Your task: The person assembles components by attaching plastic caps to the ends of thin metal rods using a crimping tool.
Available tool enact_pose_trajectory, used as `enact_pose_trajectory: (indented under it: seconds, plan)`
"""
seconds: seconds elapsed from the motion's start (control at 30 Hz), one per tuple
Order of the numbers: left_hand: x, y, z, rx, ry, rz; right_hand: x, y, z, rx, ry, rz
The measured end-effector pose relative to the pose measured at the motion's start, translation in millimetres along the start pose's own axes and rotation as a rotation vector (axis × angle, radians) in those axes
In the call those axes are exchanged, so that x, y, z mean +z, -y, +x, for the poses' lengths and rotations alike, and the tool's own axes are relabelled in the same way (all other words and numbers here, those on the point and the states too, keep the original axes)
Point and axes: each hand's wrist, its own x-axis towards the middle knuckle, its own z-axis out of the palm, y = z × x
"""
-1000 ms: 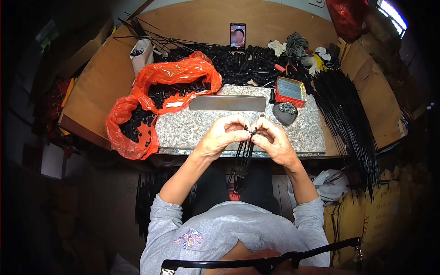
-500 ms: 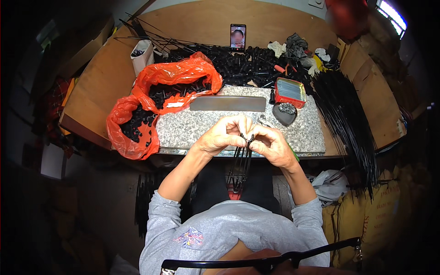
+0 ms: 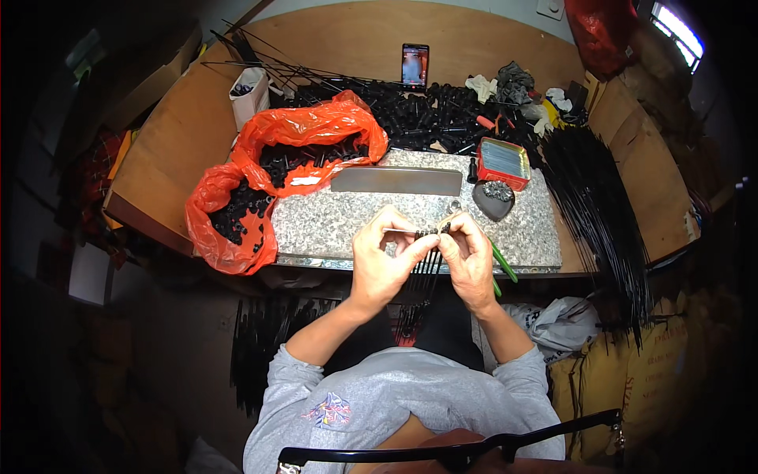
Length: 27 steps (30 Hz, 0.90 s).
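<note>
Over the front edge of the stone slab, both hands pinch the upper ends of several thin black rods (image 3: 427,265), jointed like umbrella ribs, which hang down toward my lap. A thin pale wire (image 3: 399,230) runs across my left hand (image 3: 386,257), whose thumb and forefinger are closed at the row of rod ends. Close beside it, my right hand (image 3: 470,265) has its thumb and fingers closed on the rod ends at the right of the row. Green-handled pliers (image 3: 505,263) lie at the slab's edge, partly hidden by my right hand.
On the stone slab (image 3: 316,225) lie a flat metal bar (image 3: 395,180), a red tin (image 3: 505,172) and a dark dish (image 3: 493,204) of small metal parts. Orange bags (image 3: 308,126) of black parts stand left. Long black rods (image 3: 596,213) lie right; a phone (image 3: 414,67) stands behind.
Both hands have come down slightly nearer my body. The rod ends are now spread in a row between my fingers, and the pale wire shows at my left hand.
</note>
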Motion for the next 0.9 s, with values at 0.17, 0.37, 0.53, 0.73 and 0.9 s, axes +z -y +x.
enact_pose_trajectory:
  seconds: [0.17,0.37,0.53,0.73,0.9]
  plan:
    - [-8,1,10,-0.232,0.253,-0.452,-19,9,-1,0.189,0.262,0.138]
    - [-8,7,16,-0.330,0.352,-0.556,-20,12,3,0.201,0.241,0.092]
    - [-9,10,26,-0.317,0.540,-0.639,-20,17,5,0.224,0.262,0.113]
    - [-10,14,29,-0.285,0.642,-0.677,-22,17,5,0.212,0.346,0.137]
    - [-13,13,31,-0.247,0.600,-0.573,-20,14,4,0.180,0.283,0.150]
